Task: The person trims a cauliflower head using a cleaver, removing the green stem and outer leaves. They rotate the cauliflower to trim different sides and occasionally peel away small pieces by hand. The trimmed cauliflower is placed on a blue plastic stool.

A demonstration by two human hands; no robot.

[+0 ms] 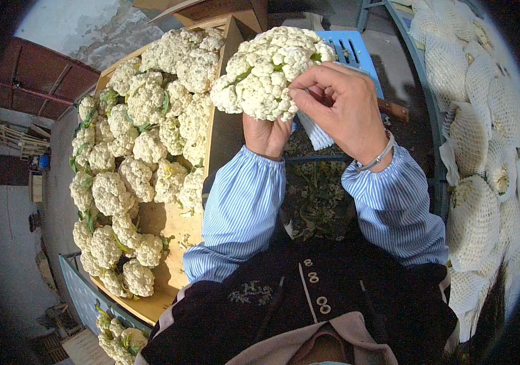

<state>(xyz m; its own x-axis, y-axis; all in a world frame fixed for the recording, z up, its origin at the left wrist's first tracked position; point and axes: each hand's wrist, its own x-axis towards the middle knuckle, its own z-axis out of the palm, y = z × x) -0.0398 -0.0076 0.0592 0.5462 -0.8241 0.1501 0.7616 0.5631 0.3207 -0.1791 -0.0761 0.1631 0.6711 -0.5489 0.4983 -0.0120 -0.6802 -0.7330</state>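
My left hand [266,136] supports a large white cauliflower head [269,75] from below; its fingers are hidden under the curds. The thumb and forefinger of my right hand [344,102] meet at the cauliflower's right edge; whether they pinch a bit of it cannot be told. Below the right palm a white foam net [315,132] hangs down. Behind the cauliflower lies a blue slotted plastic surface [364,54]. A brown strip, perhaps a handle [394,110], shows right of my right wrist.
At left, a wooden-sided bin [187,244] holds many loose cauliflowers [109,194]. Net-wrapped cauliflowers [474,214] are piled at right, beyond a blue-grey metal frame [417,59]. Cardboard boxes [223,11] stand at the back. Leafy scraps [317,200] lie below my forearms.
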